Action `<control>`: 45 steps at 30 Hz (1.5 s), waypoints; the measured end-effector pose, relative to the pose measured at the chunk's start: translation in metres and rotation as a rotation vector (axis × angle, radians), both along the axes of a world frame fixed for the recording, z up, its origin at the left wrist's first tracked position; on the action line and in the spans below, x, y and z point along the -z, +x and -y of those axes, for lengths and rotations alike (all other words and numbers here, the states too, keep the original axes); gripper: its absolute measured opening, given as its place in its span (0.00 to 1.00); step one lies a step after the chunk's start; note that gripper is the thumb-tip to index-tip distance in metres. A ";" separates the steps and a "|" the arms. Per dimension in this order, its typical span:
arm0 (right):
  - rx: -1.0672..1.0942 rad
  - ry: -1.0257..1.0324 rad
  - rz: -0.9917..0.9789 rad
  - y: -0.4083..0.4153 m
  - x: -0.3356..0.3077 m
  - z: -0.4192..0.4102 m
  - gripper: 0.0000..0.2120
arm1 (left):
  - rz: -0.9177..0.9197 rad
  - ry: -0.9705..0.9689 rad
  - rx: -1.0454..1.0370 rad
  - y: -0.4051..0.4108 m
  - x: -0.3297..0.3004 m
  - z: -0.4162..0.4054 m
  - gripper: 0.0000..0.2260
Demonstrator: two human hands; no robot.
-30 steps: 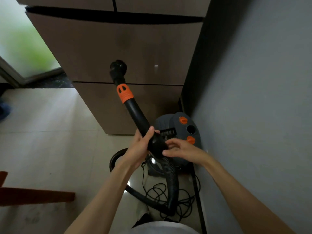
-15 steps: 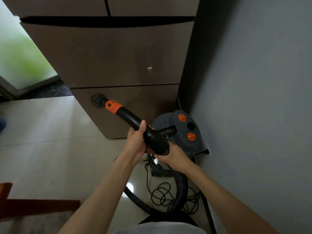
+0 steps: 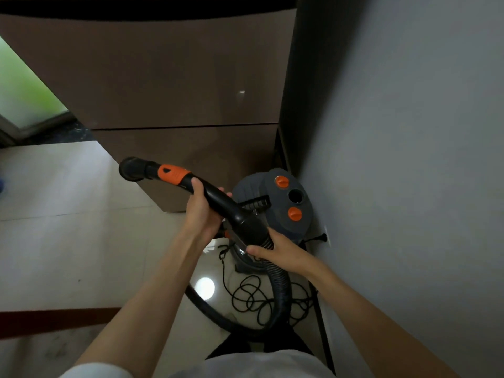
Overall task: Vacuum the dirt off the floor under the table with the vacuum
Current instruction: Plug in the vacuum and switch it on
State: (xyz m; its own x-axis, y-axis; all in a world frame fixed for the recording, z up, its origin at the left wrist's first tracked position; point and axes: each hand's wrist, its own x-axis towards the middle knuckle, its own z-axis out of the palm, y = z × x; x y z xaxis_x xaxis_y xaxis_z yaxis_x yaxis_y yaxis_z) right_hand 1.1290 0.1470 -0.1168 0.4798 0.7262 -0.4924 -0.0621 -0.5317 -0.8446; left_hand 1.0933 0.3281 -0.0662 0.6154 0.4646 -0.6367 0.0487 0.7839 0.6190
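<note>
Holding the vacuum's black handle pipe (image 3: 215,196) with both hands, out in front of the body. Left hand (image 3: 203,211) is wrapped around the curved middle of the pipe, thumb up along its top side, likely to steer the open nozzle end (image 3: 132,169), which sticks out to the left of that hand past an orange collar (image 3: 171,173). Right hand (image 3: 281,251) grips lower, at the joint where the pipe meets the ribbed hose (image 3: 281,290), fingers curled round it and thumb across the front; probably steadying or twisting the joint. Hose drops from the right hand and loops back along the floor (image 3: 68,241) below both wrists. Vacuum body (image 3: 275,203), grey with orange knobs, sits on the floor just beyond the hands, tucked against the wall (image 3: 395,159) beside a brown cabinet (image 3: 169,85); looks parked there. Loose cord (image 3: 253,296) lies tangled under the right forearm, so tripping or snagging seems possible. No table visible; cleaning not yet begun, judging by this.
</note>
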 end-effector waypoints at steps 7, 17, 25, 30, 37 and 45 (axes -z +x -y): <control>-0.021 -0.043 -0.288 0.067 0.024 0.043 0.08 | -0.095 0.070 0.077 0.035 0.035 0.041 0.31; 0.255 -0.242 0.234 0.205 0.121 0.017 0.10 | -0.205 -0.037 -0.113 0.073 0.108 0.061 0.22; 0.039 -0.333 0.622 0.258 0.180 -0.030 0.17 | -0.161 -0.055 -0.231 0.111 0.161 0.032 0.25; -0.060 -0.312 0.782 0.266 0.200 -0.039 0.15 | -0.179 -0.070 -0.226 0.122 0.180 0.032 0.26; -0.172 -0.287 0.869 0.274 0.200 -0.043 0.14 | -0.161 -0.097 -0.202 0.124 0.185 0.042 0.26; -0.096 -0.291 0.835 0.273 0.202 -0.047 0.14 | -0.172 -0.067 -0.204 0.121 0.185 0.050 0.21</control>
